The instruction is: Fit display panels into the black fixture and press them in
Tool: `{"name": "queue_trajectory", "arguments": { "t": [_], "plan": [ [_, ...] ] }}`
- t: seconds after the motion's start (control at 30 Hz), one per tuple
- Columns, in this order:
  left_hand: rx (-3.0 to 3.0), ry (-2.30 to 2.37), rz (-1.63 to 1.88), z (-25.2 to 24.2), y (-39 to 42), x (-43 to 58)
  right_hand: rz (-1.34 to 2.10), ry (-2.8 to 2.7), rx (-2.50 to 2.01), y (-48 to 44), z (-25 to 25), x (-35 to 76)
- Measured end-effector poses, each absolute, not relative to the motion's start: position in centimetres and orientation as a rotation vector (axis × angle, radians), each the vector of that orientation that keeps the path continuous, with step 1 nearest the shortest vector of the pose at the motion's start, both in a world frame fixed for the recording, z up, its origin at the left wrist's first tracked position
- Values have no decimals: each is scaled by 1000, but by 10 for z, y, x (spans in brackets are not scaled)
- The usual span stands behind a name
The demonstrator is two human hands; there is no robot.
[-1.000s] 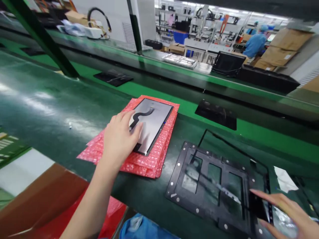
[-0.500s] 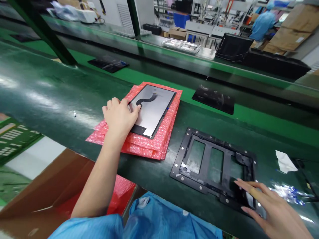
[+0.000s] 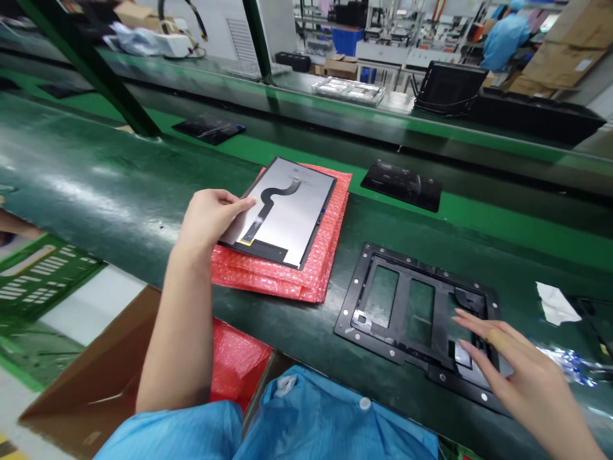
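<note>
My left hand (image 3: 211, 217) grips the near left edge of a grey display panel (image 3: 292, 217), thumb on top, and tilts that edge up off a stack of red bubble-wrap sheets (image 3: 316, 268). A black flex cable (image 3: 272, 195) curls across the panel's back. My right hand (image 3: 507, 358) lies flat with fingers stretched on the right end of a black frame fixture (image 3: 412, 306), which rests on the dark green conveyor surface (image 3: 96, 185).
A black plate (image 3: 402, 184) lies beyond the fixture and another (image 3: 208, 129) at the far left. A brown cardboard box (image 3: 86, 390) with red wrap sits below the table edge. A person in blue (image 3: 502, 32) works far back. A white scrap (image 3: 555, 303) lies right.
My left hand slid from the top of the panel to its left edge and lifted that edge off the red sheets. My right hand stayed on the fixture's right end.
</note>
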State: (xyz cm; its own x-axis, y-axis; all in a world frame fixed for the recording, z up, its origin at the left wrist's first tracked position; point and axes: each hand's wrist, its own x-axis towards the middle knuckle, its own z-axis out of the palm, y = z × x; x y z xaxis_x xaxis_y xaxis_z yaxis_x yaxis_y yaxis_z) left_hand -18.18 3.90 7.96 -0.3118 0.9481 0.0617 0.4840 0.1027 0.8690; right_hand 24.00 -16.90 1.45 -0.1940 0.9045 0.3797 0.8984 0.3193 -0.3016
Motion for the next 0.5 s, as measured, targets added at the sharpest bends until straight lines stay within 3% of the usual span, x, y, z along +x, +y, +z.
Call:
{"name": "queue_trajectory", "arguments": {
  "t": [0.17,0.33,0.5],
  "plan": [
    [1056,1681,1335,103,6,-182,116,-1970,-1559,-163,14,228],
    [968,1255,1536,94,-41,-140,179,-1828,-1437,-139,34,185],
    [921,1221,1403,80,-80,-84,150,-1622,-1476,-110,50,154]
  ]
}}
